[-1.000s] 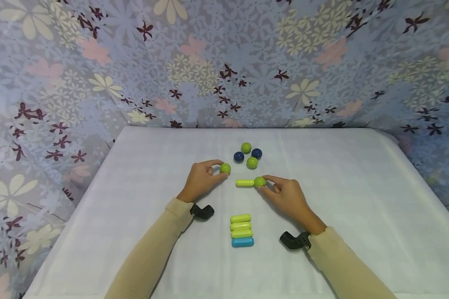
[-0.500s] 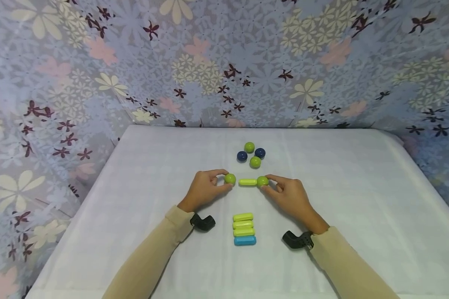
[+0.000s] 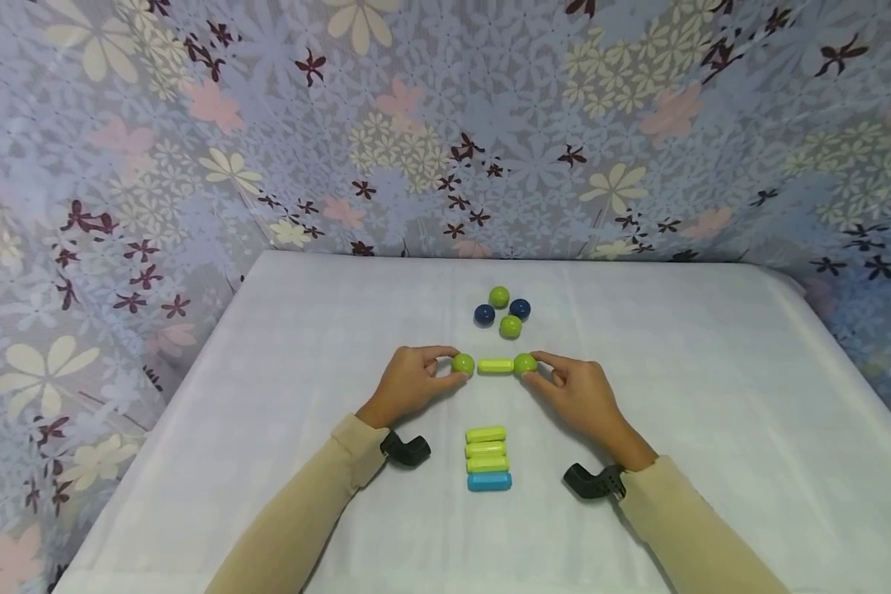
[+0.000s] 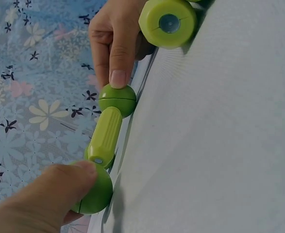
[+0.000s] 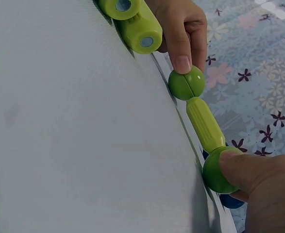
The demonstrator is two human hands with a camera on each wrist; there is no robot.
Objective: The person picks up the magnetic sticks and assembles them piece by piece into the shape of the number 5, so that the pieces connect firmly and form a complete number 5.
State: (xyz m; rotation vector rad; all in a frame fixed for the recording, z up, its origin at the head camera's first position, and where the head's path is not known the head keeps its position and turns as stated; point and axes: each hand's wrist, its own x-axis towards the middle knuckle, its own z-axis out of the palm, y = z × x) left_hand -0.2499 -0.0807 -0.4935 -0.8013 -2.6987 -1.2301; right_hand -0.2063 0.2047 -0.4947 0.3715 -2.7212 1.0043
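My left hand pinches a green ball between thumb and fingers, just above or on the white cloth. Opposite it, my right hand pinches another green ball. Between the balls lies a yellow-green ridged rod, its right end against the right ball. A narrow gap shows between the rod's left end and the left ball in the head view. In the left wrist view the rod has a small metal disc in its near end.
Two green balls and two dark blue balls lie farther back. Nearer me, three yellow-green rods and a blue rod lie in a stack-like row. A floral curtain rises behind the white table.
My left hand has brought its green ball nearer to me and rightward, in line with the rod and close to its left end. The right hand keeps its pinch on its ball.
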